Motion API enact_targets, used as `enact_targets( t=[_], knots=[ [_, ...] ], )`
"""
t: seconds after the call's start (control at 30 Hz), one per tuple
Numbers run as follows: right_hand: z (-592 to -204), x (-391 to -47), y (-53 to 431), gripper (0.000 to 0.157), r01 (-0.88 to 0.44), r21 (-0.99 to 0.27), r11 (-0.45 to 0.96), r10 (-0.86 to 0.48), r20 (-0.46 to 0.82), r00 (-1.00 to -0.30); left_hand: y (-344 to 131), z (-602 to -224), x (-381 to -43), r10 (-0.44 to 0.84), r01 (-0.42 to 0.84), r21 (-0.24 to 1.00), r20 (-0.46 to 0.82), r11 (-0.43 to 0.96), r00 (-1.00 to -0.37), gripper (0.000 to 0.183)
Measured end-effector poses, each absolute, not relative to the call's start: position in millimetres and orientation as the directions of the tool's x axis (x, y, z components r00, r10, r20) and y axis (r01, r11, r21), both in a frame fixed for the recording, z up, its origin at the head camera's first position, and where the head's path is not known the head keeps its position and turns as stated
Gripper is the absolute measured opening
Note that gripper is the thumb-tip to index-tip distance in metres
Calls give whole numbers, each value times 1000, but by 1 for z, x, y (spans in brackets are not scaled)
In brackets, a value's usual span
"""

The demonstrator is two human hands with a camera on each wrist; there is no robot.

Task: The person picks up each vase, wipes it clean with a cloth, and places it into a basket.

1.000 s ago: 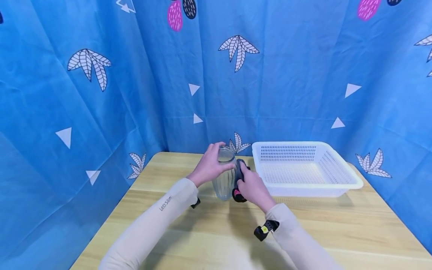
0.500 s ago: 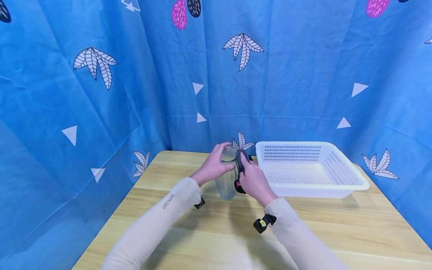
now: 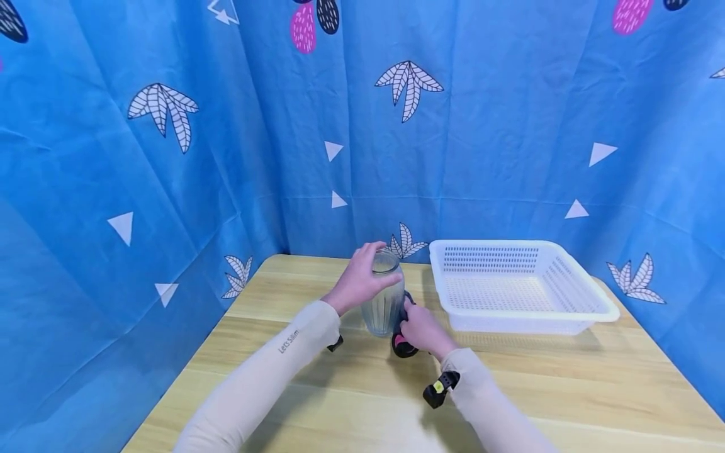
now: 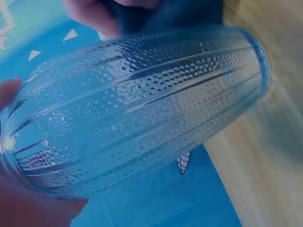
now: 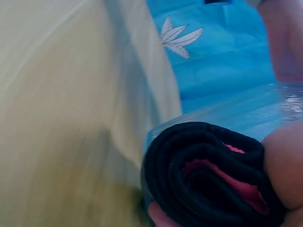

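Note:
A clear ribbed glass vase (image 3: 382, 313) stands upright on the table. My left hand (image 3: 361, 280) grips it around the upper part, just below the rim, with the thumb across the near side. In the left wrist view the vase (image 4: 142, 109) shows a dimpled texture between its ribs. Against the vase's right side, my right hand (image 3: 426, 327) holds a rolled black cloth with pink inside (image 3: 404, 348). The right wrist view looks at the end of this rolled cloth (image 5: 163, 165), its layers coiled, with fingers around it and the glass right behind.
A white perforated plastic basket (image 3: 518, 313) sits to the right, toward the back of the wooden table (image 3: 538, 384). A blue patterned curtain (image 3: 498, 145) hangs behind the table and along both sides.
My right hand and the rolled cloth first rose slightly along the vase's side, then came down lower and nearer. My left hand keeps its grip on the vase.

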State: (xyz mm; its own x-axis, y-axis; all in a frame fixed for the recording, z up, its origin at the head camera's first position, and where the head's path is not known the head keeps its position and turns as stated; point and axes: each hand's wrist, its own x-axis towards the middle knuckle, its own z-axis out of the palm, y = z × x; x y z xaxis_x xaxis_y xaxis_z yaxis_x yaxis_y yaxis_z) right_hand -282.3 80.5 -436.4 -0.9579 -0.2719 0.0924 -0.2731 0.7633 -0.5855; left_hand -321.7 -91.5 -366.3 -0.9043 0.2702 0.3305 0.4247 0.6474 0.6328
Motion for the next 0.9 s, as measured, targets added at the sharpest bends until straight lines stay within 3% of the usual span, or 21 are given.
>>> enact_targets(
  t=[0.17,0.33,0.63,0.9],
  knots=[
    [-420,-272,87,64,-229,-604,763,-221,89,-971,-88,-373,-320,259,414,583,334,699,-906,82],
    [-385,-262,89,66,-281,-580,765,-195,207,-959,-88,-368,-318,253,431,535,375,726,-892,81],
    [-349,-265,82,66,-422,-435,795,-228,431,-873,-91,-361,-316,287,446,624,344,641,-894,79],
    [-367,-281,75,67,-331,-471,818,-202,304,-931,-92,-364,-319,304,461,652,347,603,-887,77]
  ],
)
